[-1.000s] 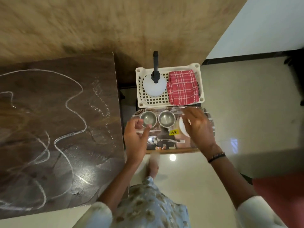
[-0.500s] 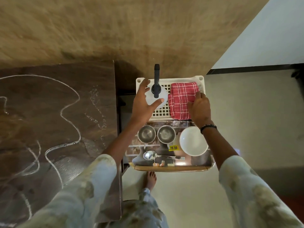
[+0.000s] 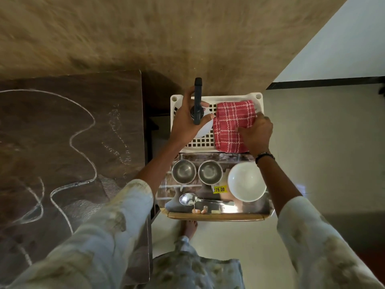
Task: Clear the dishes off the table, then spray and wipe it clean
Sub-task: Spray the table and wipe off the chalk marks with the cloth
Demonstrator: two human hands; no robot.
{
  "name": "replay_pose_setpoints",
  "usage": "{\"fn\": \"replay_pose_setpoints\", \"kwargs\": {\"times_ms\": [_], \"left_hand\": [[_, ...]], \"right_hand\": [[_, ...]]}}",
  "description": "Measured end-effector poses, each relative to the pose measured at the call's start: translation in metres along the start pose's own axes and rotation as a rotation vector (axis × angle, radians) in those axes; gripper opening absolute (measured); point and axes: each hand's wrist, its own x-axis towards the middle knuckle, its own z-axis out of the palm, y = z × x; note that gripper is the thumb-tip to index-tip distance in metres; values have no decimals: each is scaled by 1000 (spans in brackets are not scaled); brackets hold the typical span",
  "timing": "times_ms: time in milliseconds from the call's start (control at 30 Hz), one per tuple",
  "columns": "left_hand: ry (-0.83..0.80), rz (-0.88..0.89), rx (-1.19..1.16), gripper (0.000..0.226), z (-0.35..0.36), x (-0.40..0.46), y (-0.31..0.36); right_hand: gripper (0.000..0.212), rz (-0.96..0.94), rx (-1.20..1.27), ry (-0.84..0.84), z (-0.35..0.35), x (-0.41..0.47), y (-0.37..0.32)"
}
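— While the dishes sit on the steel tray [image 3: 264, 211], what is the step now?

— Picking up the cleaning gear, I'd judge. The left hand [image 3: 185, 119] has its fingers [image 3: 203, 104] curled round the spray bottle [image 3: 198, 105], which stands in the white basket [image 3: 216, 97] just behind the tray. The right hand [image 3: 257, 133] pinches the near edge of the red checked cloth [image 3: 233, 122], beside the bottle in the same basket.

— How to do it well?

— Lift the bottle straight up so it clears the basket wall, keep the nozzle away from the dishes, and gather the cloth whole so no corner drags over the tray.

— And the count?

— On the tray: two steel cups [image 3: 183, 171], one white bowl [image 3: 246, 182], one spoon [image 3: 188, 199]. In the basket: one bottle, one cloth. The dark counter [image 3: 62, 142], left of the tray, carries only white smears.
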Motion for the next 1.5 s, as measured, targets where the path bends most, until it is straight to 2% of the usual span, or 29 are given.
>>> {"fn": "replay_pose_setpoints", "kwargs": {"times_ms": [133, 333, 433, 633, 733, 867, 1000, 1067, 1167, 1333, 1500], "left_hand": [[0, 15, -1, 71, 1, 7, -3], [37, -14, -8, 53, 4, 8, -1], [48, -13, 8, 51, 2, 9, 2], [98, 52, -21, 50, -25, 1, 34], [76, 122, -29, 46, -50, -16, 52], [131, 109, -86, 43, -88, -52, 75], [207, -9, -75, 32, -135, -103, 75], [203, -32, -112, 37, -159, -130, 65], [227, -36, -151, 44, -195, -177, 46], [219, -87, -245, 34, -247, -263, 22], [183, -167, -257, 26, -293, -342, -4]], "right_hand": [[41, -35, 41, -1, 3, -2, -1], [41, 1, 408, -141, -6, -16, -11], [45, 80, 508, -267, -15, -12, -11], [44, 345, 956, -517, -44, -29, -30], [41, 419, 1112, -554, -60, -49, -49], [43, 400, 1244, -570, -68, -93, -80], [42, 417, 1341, -558, -58, -153, -110], [41, 411, 1383, -565, -47, -184, -120], [26, 439, 1348, -567, -25, -237, -137], [40, 526, 1278, -587, 24, -330, -153], [38, 606, 1264, -584, 67, -416, -160]]}}
